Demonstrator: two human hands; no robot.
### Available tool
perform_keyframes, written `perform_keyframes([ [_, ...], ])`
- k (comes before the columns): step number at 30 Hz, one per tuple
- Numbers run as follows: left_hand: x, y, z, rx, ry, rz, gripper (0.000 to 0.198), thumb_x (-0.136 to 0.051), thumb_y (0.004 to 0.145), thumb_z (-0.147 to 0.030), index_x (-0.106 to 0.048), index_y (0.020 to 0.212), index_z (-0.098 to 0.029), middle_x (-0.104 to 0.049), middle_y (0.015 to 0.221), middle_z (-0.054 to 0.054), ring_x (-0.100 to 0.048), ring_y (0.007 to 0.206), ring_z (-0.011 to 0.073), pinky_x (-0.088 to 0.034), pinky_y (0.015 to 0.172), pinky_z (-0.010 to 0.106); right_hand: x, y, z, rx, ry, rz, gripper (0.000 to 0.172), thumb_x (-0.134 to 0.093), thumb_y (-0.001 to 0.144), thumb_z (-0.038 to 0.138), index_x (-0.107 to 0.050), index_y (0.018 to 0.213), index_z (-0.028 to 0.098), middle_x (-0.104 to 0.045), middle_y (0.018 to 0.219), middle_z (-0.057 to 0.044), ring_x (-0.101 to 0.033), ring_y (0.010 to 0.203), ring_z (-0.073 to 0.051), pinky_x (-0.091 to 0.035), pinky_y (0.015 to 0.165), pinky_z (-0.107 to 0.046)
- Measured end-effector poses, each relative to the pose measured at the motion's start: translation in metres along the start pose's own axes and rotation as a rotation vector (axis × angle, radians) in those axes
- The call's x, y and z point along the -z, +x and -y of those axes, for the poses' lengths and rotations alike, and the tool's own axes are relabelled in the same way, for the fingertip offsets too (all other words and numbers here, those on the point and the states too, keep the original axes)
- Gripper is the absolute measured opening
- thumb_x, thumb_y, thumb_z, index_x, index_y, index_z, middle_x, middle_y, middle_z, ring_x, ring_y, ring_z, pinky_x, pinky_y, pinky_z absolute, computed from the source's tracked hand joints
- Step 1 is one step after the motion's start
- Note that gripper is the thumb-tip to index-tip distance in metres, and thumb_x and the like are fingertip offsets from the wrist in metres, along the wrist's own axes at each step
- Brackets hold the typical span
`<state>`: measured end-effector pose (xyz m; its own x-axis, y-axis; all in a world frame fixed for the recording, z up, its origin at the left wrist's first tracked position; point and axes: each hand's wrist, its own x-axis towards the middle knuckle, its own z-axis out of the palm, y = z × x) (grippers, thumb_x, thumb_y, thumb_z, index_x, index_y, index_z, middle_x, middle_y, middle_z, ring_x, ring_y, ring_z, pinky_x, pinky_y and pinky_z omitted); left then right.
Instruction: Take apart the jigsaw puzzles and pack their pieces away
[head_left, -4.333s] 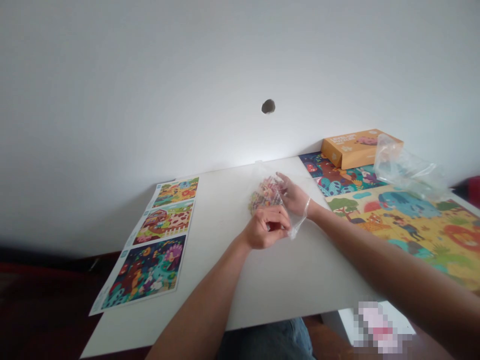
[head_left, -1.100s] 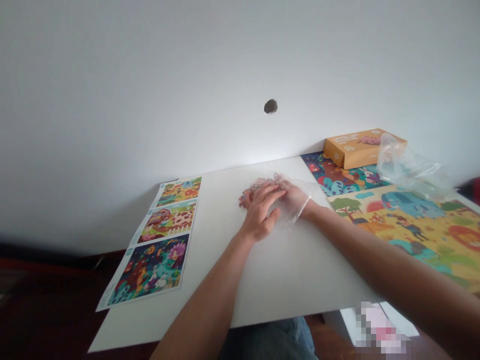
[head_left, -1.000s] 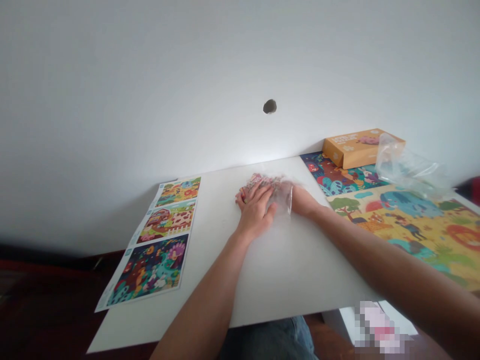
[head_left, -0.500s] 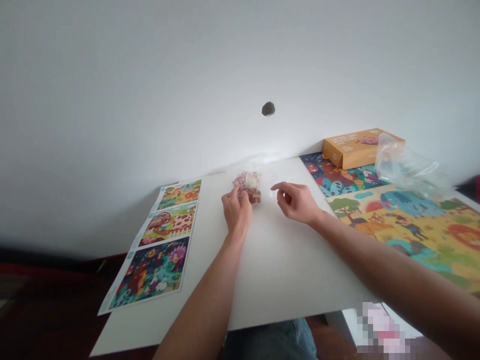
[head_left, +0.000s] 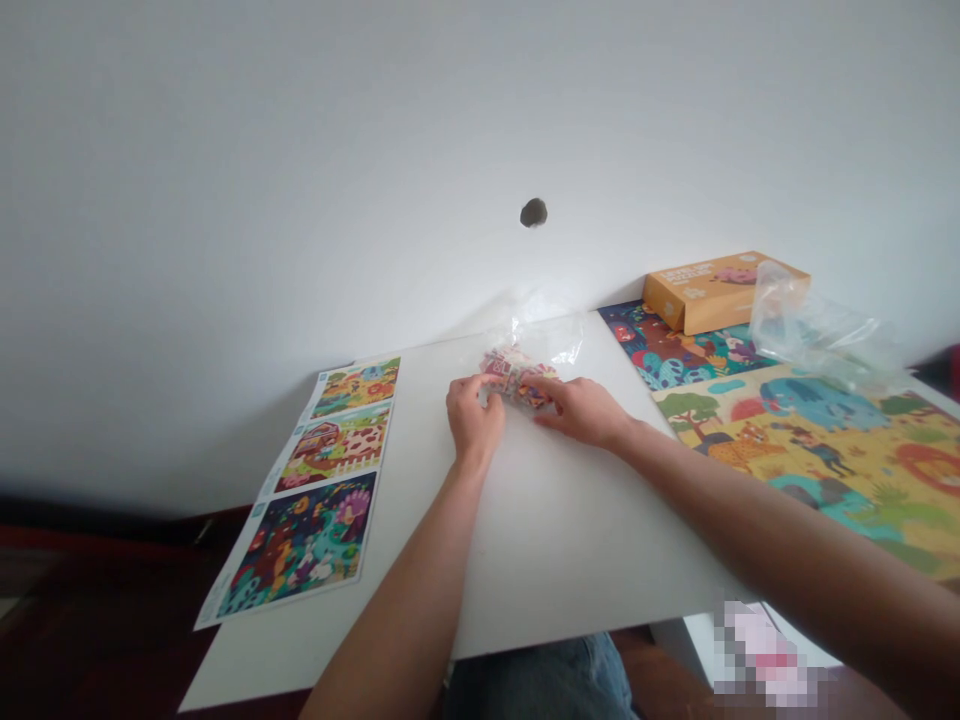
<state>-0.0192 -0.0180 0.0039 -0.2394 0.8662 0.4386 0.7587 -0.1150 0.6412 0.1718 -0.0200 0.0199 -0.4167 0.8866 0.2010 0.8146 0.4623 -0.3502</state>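
Note:
A small heap of coloured puzzle pieces (head_left: 514, 372) lies near the far edge of the white table (head_left: 555, 520), partly inside a clear plastic bag (head_left: 553, 338) that trails behind it. My left hand (head_left: 474, 415) is closed on the left side of the heap, fingers curled round some pieces. My right hand (head_left: 581, 410) rests on the heap's right side, fingers pressed together against the pieces.
A sheet of three picture prints (head_left: 319, 480) lies at the table's left. Finished puzzles (head_left: 817, 440) cover the right side, with an orange box (head_left: 720, 290) and a crumpled clear bag (head_left: 814, 330) on them. A white wall stands just behind the table.
Earlier both hands held the bag of pieces. My right hand then let go and hovered apart; now it is back on the heap, and the bag lies behind the pieces.

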Motion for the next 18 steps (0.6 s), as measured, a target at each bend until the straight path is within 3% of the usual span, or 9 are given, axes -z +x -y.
perform_keyframes([
  [4,-0.007,-0.003,0.001,-0.099,-0.124,0.214,0.038,-0.052,0.075,-0.009,-0.073,0.105,-0.022,-0.068,0.111,0.003,-0.062,0.107,0.0209,-0.049,0.099,0.035,-0.005,0.006,-0.017,-0.309,-0.148,-0.116,0.051,-0.051,0.087,0.019,-0.054,0.137,0.031,-0.072,0.083,-0.009,-0.067,0.074,-0.025,-0.047,0.07,-0.031],
  [6,-0.008,-0.003,0.0,-0.132,-0.171,0.274,0.04,-0.052,0.076,-0.01,-0.072,0.109,-0.023,-0.067,0.119,0.001,-0.061,0.112,0.0204,-0.05,0.098,0.034,-0.004,0.008,-0.027,-0.36,-0.116,-0.175,0.045,-0.049,0.087,0.017,-0.061,0.129,0.025,-0.073,0.087,-0.011,-0.068,0.078,-0.025,-0.047,0.072,-0.032],
  [10,-0.008,-0.002,0.001,-0.099,-0.244,0.339,0.042,-0.052,0.077,-0.012,-0.069,0.115,-0.021,-0.068,0.121,0.001,-0.061,0.115,0.0209,-0.053,0.093,0.032,-0.006,0.009,-0.031,-0.075,0.122,-0.202,0.035,-0.047,0.088,0.02,-0.065,0.118,0.018,-0.071,0.096,-0.009,-0.066,0.084,-0.021,-0.048,0.08,-0.029],
  [13,-0.009,0.001,0.004,-0.123,-0.293,0.391,0.047,-0.052,0.078,-0.012,-0.066,0.121,-0.02,-0.065,0.128,0.002,-0.058,0.122,0.0205,-0.048,0.103,0.033,-0.012,0.007,-0.023,0.135,0.195,-0.102,0.051,-0.052,0.087,0.027,-0.051,0.136,0.013,-0.065,0.122,-0.013,-0.061,0.109,-0.023,-0.045,0.097,-0.034],
  [16,-0.011,0.001,0.004,-0.182,-0.249,0.419,0.049,-0.054,0.078,-0.013,-0.063,0.125,-0.019,-0.056,0.139,0.004,-0.049,0.133,0.0204,-0.036,0.115,0.035,-0.017,0.007,-0.02,0.135,0.115,0.025,0.077,-0.055,0.088,0.046,-0.028,0.151,0.01,-0.038,0.151,-0.018,-0.034,0.14,-0.033,-0.026,0.113,-0.053],
  [18,-0.012,0.001,0.003,-0.199,-0.182,0.431,0.048,-0.055,0.079,-0.014,-0.063,0.126,-0.018,-0.054,0.141,0.006,-0.046,0.135,0.0211,-0.033,0.117,0.036,-0.019,0.006,-0.02,0.091,0.069,0.096,0.08,-0.049,0.091,0.055,-0.024,0.153,0.012,-0.028,0.156,-0.017,-0.022,0.145,-0.035,-0.016,0.115,-0.059],
])
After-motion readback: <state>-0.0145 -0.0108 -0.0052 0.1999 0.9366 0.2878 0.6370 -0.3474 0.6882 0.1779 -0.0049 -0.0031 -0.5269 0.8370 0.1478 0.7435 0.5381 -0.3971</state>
